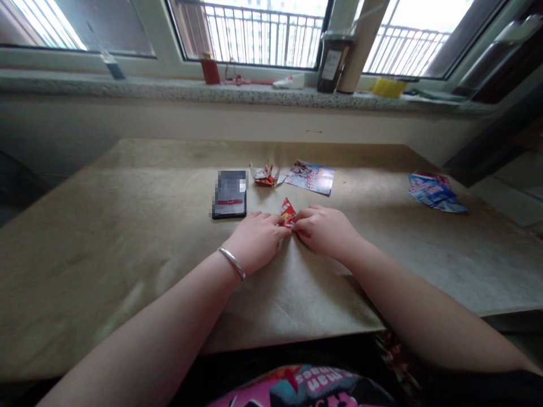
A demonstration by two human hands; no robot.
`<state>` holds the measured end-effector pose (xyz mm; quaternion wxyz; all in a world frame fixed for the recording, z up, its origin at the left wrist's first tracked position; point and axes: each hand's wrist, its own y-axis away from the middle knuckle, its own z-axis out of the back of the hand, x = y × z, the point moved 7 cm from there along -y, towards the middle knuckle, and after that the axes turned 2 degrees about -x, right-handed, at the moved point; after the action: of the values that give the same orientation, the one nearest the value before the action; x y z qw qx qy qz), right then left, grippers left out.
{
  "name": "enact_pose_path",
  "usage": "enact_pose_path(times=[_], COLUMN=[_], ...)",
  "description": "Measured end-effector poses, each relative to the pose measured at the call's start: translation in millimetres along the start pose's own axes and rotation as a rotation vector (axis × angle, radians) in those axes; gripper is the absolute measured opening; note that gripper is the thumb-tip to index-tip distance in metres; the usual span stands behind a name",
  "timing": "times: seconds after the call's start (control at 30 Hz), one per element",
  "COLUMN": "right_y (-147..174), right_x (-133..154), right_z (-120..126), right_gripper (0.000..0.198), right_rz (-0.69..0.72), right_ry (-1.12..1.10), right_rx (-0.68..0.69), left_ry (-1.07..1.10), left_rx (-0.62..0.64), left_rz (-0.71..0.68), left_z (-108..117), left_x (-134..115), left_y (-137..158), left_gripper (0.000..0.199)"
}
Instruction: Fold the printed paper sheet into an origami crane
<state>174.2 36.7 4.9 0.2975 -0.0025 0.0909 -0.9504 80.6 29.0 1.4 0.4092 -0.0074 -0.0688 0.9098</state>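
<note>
Step in hand: apparently creasing. The red printed triangular folded paper (287, 208) lies between left hand (258, 237) (8 o'clock) and right hand (326, 228) (4 o'clock), fingers of both clamped on its lower corners. Next move likely requires aligned edges.

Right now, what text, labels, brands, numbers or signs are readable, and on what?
"man": printed clothing at the bottom edge; its other lettering is unclear.
Folded red paper: marks too small to read.
Printed sheet: red lettering, blurred.
Blue packets: blurred.
Dark container: label too blurred.
Phone: screen pixelated, unreadable.
</note>
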Motion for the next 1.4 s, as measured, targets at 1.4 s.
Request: enact_pose_path(times=[1.4], right_y=[-17.6], right_x=[-16.3], right_z=[-30.7], right_gripper=[0.044], right_rz=[-0.113], right_ry=[-0.22], right_rx=[-0.062], left_ry=[0.122], left_rx=[0.13], left_rz=[-0.016], left_z=[-7.1], left_x=[10.7], left_y=[4.1], left_gripper=[0.051])
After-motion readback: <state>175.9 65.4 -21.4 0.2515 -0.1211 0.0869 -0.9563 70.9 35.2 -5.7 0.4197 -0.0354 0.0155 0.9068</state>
